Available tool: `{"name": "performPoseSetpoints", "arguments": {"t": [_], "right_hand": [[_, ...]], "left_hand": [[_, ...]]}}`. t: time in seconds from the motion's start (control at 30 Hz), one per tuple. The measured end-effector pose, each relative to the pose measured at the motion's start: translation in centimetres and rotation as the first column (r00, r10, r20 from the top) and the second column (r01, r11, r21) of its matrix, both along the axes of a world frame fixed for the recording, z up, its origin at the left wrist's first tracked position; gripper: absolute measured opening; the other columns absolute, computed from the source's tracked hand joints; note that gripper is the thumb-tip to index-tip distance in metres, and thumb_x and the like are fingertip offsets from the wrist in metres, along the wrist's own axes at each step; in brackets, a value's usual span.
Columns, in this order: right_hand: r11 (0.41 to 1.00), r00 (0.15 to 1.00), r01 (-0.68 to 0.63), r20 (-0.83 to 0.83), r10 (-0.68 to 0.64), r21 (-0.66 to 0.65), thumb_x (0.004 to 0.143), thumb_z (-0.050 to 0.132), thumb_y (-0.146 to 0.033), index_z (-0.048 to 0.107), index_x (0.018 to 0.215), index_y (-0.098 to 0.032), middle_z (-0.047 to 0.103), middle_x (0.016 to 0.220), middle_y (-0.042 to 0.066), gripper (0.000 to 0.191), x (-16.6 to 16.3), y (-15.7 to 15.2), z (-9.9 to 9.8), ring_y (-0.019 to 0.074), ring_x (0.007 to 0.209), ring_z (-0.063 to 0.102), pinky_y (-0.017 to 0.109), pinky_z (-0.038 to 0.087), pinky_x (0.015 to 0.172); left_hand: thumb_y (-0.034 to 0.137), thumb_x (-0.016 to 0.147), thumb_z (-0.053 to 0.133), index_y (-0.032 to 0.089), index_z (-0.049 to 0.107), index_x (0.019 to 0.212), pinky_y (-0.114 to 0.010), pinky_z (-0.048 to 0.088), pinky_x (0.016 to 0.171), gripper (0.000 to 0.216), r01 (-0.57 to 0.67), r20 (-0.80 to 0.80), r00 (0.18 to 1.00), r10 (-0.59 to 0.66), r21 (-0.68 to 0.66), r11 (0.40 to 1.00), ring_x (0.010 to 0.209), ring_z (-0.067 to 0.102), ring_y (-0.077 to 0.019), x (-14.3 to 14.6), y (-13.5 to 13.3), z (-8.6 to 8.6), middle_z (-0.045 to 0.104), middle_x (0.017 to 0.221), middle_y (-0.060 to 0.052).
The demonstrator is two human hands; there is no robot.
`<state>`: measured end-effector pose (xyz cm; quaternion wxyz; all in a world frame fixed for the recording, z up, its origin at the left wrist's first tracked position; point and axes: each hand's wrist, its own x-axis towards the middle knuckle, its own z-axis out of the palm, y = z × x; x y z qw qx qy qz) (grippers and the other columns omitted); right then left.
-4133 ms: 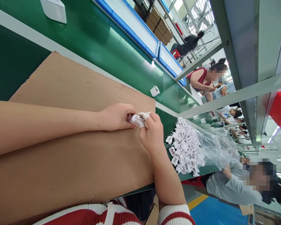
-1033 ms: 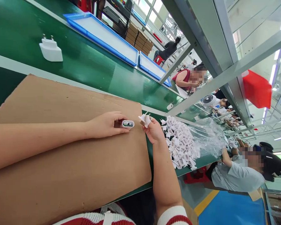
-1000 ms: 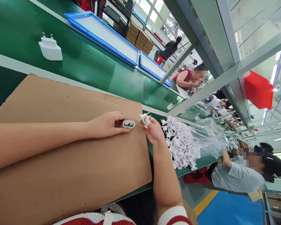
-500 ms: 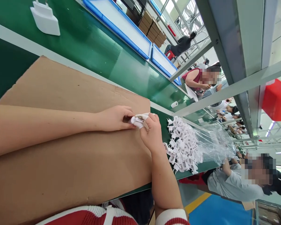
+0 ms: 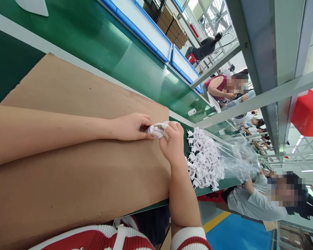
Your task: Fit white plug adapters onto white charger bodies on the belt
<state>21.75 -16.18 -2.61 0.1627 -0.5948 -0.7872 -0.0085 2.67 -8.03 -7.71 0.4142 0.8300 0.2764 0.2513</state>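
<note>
My left hand [image 5: 131, 127] reaches in from the left side, its thumb and fingertips closed on one end of a small white plug adapter [image 5: 156, 131]. My right hand [image 5: 173, 140] comes up from below and pinches the other end of that piece. White coverings with brownish stains wrap some of the right fingers, so the edge between finger and plug is hard to make out. Both hands are just above a brown cardboard sheet [image 5: 94, 173]. Close to the right hand lies a heap of white plug adapters [image 5: 205, 159], many with pins showing.
Beyond the heap lies a clear plastic bag [image 5: 238, 158]. A green conveyor surface [image 5: 114, 55] runs past the cardboard, carrying a white piece [image 5: 191, 112] and a larger white plug [image 5: 35, 6]. Blue-edged trays [image 5: 146, 31] stand behind it. A metal post [image 5: 261, 95] crosses the right. Co-workers sit farther off.
The view has shifted slightly, and the larger white plug has slid toward the upper left edge. Both hands keep hold of the adapter, which is turned a little between the fingers.
</note>
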Motion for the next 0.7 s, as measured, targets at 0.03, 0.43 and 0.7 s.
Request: {"name": "performPoseSetpoints", "arguments": {"t": [0.03,0.43,0.7], "right_hand": [[1.000,1.000,-0.013,0.008,0.013,0.002,0.083,0.055,-0.004,0.073,0.104,-0.026,0.066,0.098,0.005,0.036,0.0,0.0,0.0,0.0256,0.098,0.053,0.040,0.043,0.099],[0.993,1.000,0.010,0.010,-0.009,-0.121,0.077,0.055,-0.004,0.077,0.099,-0.025,0.060,0.085,0.001,0.038,-0.4,1.8,1.2,0.0215,0.088,0.059,0.036,0.047,0.098],[0.991,0.985,0.015,-0.166,-0.037,-0.129,0.080,0.058,-0.005,0.080,0.108,-0.026,0.063,0.088,-0.001,0.041,0.5,2.2,0.6,0.0193,0.091,0.061,0.029,0.049,0.087]], "left_hand": [[0.061,0.084,0.064,0.019,0.069,0.079,-0.029,0.045,0.069,0.043,-0.001,-0.001,1.000,0.001,0.000,1.000,0.078,0.059,-0.0203,0.0,0.0,0.0,0.063,0.088,-0.006],[0.062,0.081,0.063,0.020,0.069,0.077,-0.030,0.044,0.067,0.042,-0.023,-0.025,0.999,0.022,-0.040,0.999,0.076,0.059,-0.0211,0.1,-0.2,0.4,0.065,0.089,-0.005],[0.063,0.082,0.062,0.020,0.068,0.077,-0.031,0.042,0.067,0.043,-0.042,-0.050,0.998,0.041,-0.026,0.999,0.076,0.059,-0.0210,0.3,-0.2,0.4,0.066,0.091,-0.005]]}}
